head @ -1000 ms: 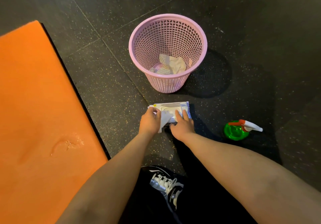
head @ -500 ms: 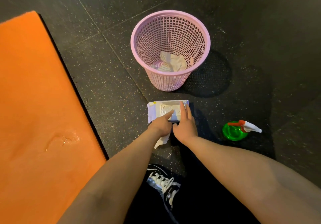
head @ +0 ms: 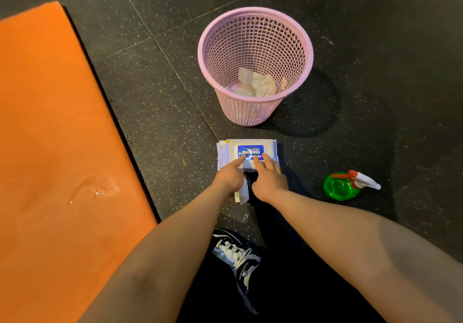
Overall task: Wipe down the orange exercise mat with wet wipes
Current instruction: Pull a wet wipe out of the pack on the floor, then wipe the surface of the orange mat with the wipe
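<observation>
Dark floor [head: 375, 47]: we have pressed the wipes pack [head: 224, 158] shut, right grip [head: 269, 179] flat on its lid [head: 250, 148]; left grip [head: 229, 178] clutches a drawn wipe [head: 242, 193]. Orange mat [head: 50, 122] waits left of both.

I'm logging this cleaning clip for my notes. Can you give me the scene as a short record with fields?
mat: orange, at left, with a wet patch
pack: on the floor near the basket, lid down
left hand: grips a wipe, forefinger on the lid
right hand: straight fingers press the lid
basket: pink, used wipes inside
spray bottle: green, right of the hands
</observation>
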Available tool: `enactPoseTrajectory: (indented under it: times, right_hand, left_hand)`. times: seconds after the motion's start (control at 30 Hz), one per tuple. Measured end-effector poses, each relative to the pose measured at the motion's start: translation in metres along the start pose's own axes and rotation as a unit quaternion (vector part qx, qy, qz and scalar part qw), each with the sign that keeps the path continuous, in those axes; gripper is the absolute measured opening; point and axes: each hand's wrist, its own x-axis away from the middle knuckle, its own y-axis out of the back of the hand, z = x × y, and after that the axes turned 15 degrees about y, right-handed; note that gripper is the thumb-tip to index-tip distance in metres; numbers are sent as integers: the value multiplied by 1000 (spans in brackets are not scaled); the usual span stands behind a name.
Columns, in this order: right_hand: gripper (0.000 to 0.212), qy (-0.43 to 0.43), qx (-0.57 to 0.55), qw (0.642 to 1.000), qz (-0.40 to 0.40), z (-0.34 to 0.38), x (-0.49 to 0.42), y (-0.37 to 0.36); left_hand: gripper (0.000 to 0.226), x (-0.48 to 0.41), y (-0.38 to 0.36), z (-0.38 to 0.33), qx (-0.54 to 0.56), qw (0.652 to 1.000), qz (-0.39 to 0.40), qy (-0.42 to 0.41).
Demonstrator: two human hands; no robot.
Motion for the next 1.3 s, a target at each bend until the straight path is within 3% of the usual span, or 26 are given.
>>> enactPoseTrajectory:
  times: [0.07,0.17,0.23,0.37,0.5,0.73,0.87,1.0,1.07,1.2,1.3]
  right_hand:
    - [90,-21,17,998,54,9,0,1]
    - [91,-37,13,997,65,18,0,1]
    - [76,-13,-24,999,23,31,3,3]
    - [45,34,-213,974,-68,90,22,4]
    - [42,97,-253,961,-58,158,34,-6]
    - [23,180,-203,961,-55,242,65,-74]
    - [30,228,-165,959,5,281,82,-123]
    - [16,256,-166,950,72,310,103,-192]
    - [11,269,-149,945,110,320,117,-234]
    - [15,313,-133,923,178,335,169,-293]
    - [14,342,-94,911,213,329,200,-326]
  left_hand:
    - [56,-1,1,0,10,1000,17,5]
    - [51,6,5,0,103,993,46,38]
    - [44,20,14,3,152,987,40,28]
    - [35,55,45,33,258,963,-60,45]
    - [24,88,92,79,421,894,-116,100]
    - [11,135,117,170,559,801,-181,113]
    - [15,170,101,236,616,745,-219,130]
    - [23,202,71,312,673,681,-253,139]
    - [28,222,50,347,675,654,-297,168]
    - [30,265,6,401,701,565,-373,225]
    - [35,293,-31,422,702,532,-409,240]
